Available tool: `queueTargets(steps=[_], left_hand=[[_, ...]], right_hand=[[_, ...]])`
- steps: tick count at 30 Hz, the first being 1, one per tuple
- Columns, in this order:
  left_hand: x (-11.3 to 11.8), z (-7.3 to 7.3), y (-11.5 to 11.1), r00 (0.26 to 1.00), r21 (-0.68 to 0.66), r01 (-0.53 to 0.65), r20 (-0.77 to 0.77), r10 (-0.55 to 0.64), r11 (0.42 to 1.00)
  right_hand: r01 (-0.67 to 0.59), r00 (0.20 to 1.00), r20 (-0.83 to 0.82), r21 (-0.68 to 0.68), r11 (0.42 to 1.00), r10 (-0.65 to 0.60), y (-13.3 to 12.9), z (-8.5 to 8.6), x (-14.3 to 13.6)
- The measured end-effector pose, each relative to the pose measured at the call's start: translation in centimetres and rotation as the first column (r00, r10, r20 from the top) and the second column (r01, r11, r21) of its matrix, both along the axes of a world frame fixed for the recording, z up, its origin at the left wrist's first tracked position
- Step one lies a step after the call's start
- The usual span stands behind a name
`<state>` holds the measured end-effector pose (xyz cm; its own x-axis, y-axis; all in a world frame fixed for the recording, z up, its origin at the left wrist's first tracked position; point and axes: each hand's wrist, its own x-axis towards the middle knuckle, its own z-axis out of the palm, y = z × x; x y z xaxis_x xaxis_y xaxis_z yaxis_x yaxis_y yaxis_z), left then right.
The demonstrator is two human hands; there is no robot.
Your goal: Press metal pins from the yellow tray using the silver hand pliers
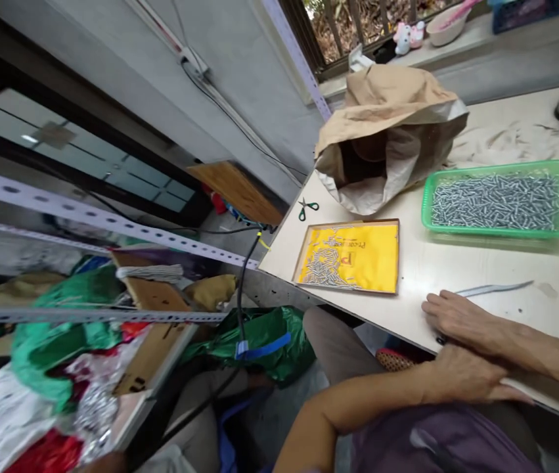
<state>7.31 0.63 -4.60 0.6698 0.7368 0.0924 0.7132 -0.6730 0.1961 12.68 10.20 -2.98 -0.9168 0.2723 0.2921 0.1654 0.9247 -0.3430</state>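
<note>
Showing yellow-bottomed tray (380, 263) part-covered with metal pieces (326, 268), well-stocked green basket (496, 234) at right, half-curled left hand (464, 374) and right hand (461, 322), holds indeterminable.

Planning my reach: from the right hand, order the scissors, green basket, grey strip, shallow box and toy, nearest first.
From the right hand:
1. Grey strip, right beside it.
2. Shallow box, left, and green basket, ahead: too close to call.
3. Scissors, left, past the box.
4. Toy, farthest, on the windowsill.
</note>
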Motion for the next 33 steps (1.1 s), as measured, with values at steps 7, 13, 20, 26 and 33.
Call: queueTargets(steps=[7, 13, 20, 26, 33], left_hand=[[-6.4, 2.8, -2.1, 0.98, 0.191, -0.044, 0.199, 0.005, 0.981], [-21.7, 7.0, -0.7, 0.697, 0.084, -0.711, -0.055, 0.715, 0.699], [-25.5, 5.5, 1.0, 0.72, -0.128, -0.679, -0.308, 0.622, 0.723], [-25.6, 5.7, 1.1, 0.757, -0.167, -0.653, -0.159, 0.633, 0.739], [-16.1, 8.4, 0.8, 0.381, -0.843, -0.43, 0.155, 0.911, 0.323]], right_hand=[[0.101, 0.985, -0.139, -0.002, 0.995, -0.1, 6.0, 7.6, 1.3], [0.584, 0.811, -0.066, 0.121, 0.802, -0.581, 12.9, 10.9, 6.1], [0.429, 0.903, 0.048, -0.087, 0.899, -0.426, 3.4, 7.0, 8.6], [0.46, 0.884, 0.199, -0.203, 0.864, -0.424, -3.1, 4.6, 9.8], [0.498, 0.848, 0.206, 0.003, 0.867, -0.488, -5.5, 2.2, 9.4]])
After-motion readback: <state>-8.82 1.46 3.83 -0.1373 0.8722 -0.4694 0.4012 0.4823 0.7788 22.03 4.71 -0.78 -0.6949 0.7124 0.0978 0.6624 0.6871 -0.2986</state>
